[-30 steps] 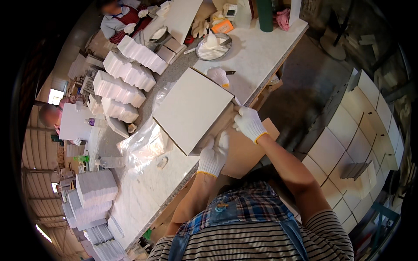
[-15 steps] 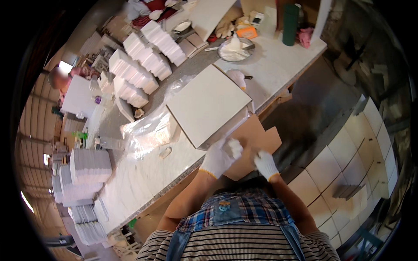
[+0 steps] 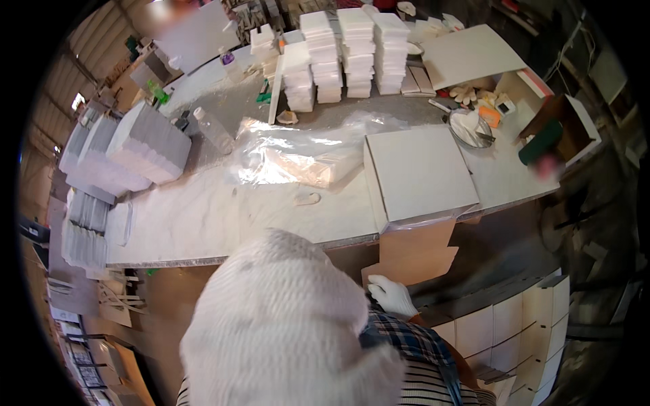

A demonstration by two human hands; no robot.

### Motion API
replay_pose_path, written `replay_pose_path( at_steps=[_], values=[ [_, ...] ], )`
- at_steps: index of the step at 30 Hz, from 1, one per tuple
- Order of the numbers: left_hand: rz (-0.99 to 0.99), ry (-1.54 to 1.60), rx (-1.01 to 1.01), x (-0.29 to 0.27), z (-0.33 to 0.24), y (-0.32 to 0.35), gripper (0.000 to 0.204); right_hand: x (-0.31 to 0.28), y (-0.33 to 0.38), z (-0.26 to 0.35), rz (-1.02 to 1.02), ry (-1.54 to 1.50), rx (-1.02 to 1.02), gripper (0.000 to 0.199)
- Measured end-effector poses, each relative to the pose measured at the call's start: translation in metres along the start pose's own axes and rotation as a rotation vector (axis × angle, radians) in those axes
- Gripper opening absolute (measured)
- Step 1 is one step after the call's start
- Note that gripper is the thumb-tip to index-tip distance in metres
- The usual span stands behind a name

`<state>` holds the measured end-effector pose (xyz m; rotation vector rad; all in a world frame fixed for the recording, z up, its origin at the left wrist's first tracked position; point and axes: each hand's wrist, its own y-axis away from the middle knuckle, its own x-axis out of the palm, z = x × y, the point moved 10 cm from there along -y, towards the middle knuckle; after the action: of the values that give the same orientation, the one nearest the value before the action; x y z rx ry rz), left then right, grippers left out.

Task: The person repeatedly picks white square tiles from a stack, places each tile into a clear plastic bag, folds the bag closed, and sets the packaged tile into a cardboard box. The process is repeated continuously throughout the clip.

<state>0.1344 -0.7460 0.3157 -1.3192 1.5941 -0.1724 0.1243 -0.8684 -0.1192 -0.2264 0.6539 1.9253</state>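
1. Saw the white box (image 3: 426, 172) on the desk (image 3: 179, 230), right at the near edge, between 12 and 1 o'clock from the right hand (image 3: 393, 298) and between 1 and 2 o'clock from the left hand (image 3: 284, 325).
2. Found no clear long axis in the near-square top; traced the side edges from about 11 to 5 o'clock.
3. Noted the brown cardboard (image 3: 416, 260) hanging past the desk edge below the box, at about 1 o'clock from the right hand.
4. Judged the right hand nearer to the box; saw bent, gloved fingers just beside the cardboard's lower left corner, but could not tell touch from gap, nor any grip.
5. Held the left hand, also gloved, large in the lower middle of the view, apart from the box; could not tell open from closed.
6. Saw the clear plastic sheet (image 3: 291, 152) at 9 o'clock from the box, the metal bowl (image 3: 468, 128) between 1 and 2.
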Motion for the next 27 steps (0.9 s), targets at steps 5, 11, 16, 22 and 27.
replay_pose_path(
  at_steps=[5,11,16,22,27],
  values=[
    [0.059,-0.123,0.021,-0.060,-0.001,0.025,0.013,0.012,-0.027,0.119,-0.064,0.014,-0.292,0.029],
    [0.050,-0.235,-0.043,-0.149,0.009,0.075,0.013,0.061,-0.078,0.212,-0.025,0.089,-0.262,0.028],
    [-0.032,-0.361,-0.267,-0.237,0.029,0.124,0.014,0.109,-0.117,0.259,-0.131,0.202,-0.495,0.027],
    [-0.373,-0.280,-0.685,-0.295,0.107,0.195,0.016,0.140,-0.191,0.265,-0.146,0.209,-0.375,0.034],
    [-0.511,0.433,-1.079,-0.224,0.246,0.282,0.026,0.159,-0.242,0.341,-0.286,0.655,-0.514,0.046]
  ],
)
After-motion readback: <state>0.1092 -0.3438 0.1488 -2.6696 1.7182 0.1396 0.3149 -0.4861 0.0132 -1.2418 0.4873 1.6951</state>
